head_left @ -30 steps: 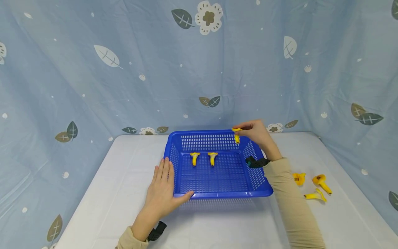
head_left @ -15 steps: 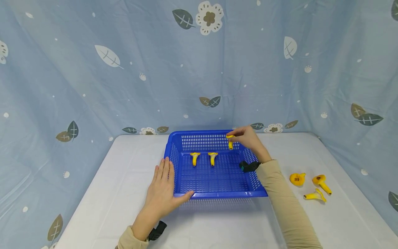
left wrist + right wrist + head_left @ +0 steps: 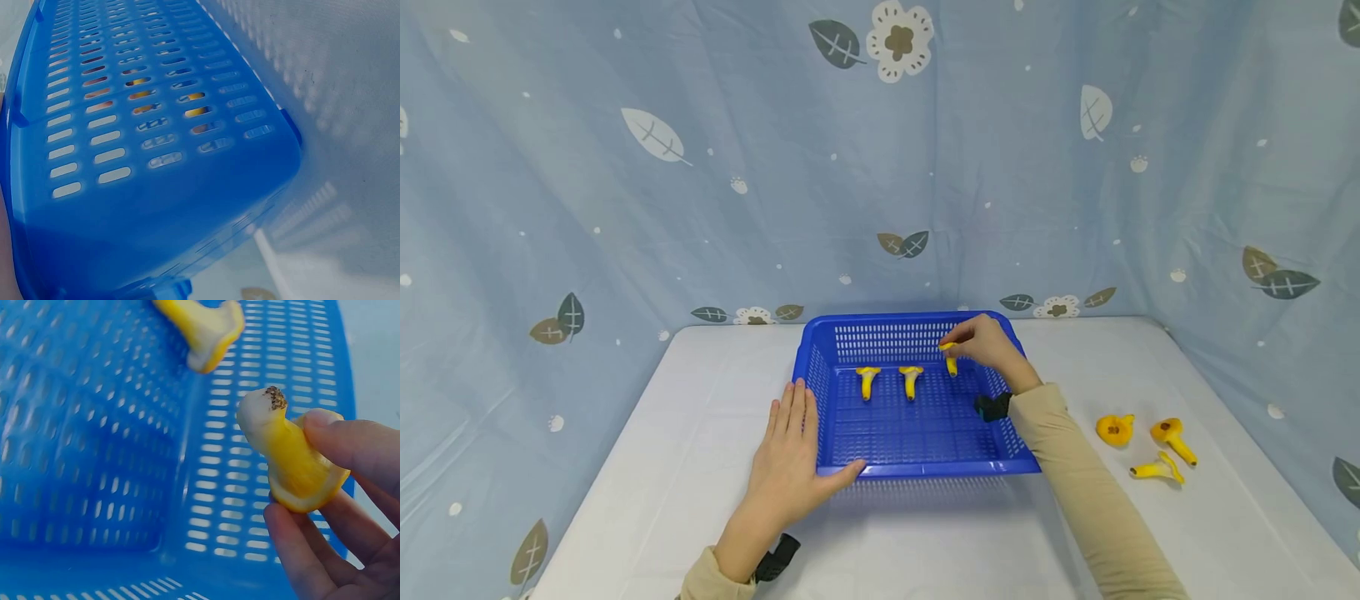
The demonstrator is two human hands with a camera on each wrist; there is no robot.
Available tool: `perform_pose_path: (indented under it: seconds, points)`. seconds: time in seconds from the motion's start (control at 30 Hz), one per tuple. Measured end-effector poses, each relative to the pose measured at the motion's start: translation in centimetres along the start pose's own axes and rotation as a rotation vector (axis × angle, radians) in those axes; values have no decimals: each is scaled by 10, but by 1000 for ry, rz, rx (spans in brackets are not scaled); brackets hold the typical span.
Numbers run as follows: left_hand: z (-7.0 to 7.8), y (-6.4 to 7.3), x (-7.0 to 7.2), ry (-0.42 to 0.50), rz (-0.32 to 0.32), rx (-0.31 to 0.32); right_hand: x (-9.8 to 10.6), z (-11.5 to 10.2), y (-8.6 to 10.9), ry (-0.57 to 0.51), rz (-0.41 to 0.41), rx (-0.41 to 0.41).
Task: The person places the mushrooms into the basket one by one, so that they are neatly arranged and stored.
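My right hand (image 3: 988, 343) pinches a yellow mushroom (image 3: 290, 453) by its cap, inside the back right of the blue plastic basket (image 3: 917, 469). In the right wrist view the mushroom's dark-tipped stem points away from the fingers. Two more yellow mushrooms, a left one (image 3: 867, 383) and a middle one (image 3: 911, 382), lie side by side toward the back of the basket floor, caps to the back wall. My left hand (image 3: 786, 458) rests on the basket's front left corner, fingers straight along the left rim and thumb along the front rim. Most of that hand is outside the left wrist view.
Right of the basket, three yellow mushrooms lie on the white table (image 3: 647, 467): a cap-up one (image 3: 1115, 430), one with a stem to the right (image 3: 1175, 441) and one on its side (image 3: 1157, 471). A blue patterned curtain (image 3: 760, 208) hangs behind the table.
My right hand has moved left and down from above the back right rim into the basket, carrying the mushroom. My left hand has stayed at the corner.
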State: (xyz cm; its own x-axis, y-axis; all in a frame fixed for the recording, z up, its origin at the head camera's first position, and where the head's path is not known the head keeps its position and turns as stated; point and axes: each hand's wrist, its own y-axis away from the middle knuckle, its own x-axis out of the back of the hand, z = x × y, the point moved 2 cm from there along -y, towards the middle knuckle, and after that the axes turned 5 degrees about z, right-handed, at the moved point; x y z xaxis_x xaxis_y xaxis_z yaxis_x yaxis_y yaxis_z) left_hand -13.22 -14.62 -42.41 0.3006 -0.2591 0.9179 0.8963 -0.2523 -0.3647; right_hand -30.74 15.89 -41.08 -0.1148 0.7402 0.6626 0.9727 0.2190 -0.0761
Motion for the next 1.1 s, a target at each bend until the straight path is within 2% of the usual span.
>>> perform_pose_path:
  seconds: [0.23,0.87,1.1]
  points:
    - [0,0,0,4,7,-6,-5,0,-2,68,-24,-33]
    - [1,0,2,12,2,-6,-22,3,-7,255,-110,-46]
    - [1,-1,2,6,-5,-1,-27,4,-8,290,-128,-40]
